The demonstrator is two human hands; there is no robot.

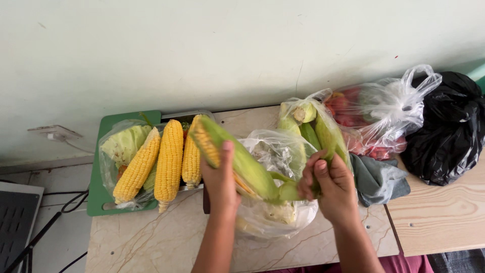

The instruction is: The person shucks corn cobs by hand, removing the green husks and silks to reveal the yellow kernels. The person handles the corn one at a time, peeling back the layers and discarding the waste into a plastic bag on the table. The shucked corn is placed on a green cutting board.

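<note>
Over the counter's middle, above the clear plastic bag (275, 167): half-husked yellow corn cob (237, 159)
Left hand (221, 179): grip clenched round the cob
Right hand (331, 184): grip pinching green husk leaves (331, 139)
Counter's left edge: three peeled yellow cobs (169, 159) on a green tray (98, 194)

Marble-look table (151, 242): green board (98, 199), plastic bags (384, 111), grey cloth (376, 179), perhaps.

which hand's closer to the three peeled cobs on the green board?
Left. The left hand grips the half-husked cob right beside the peeled cobs on the green board; the right hand pulls husk farther right.
</note>
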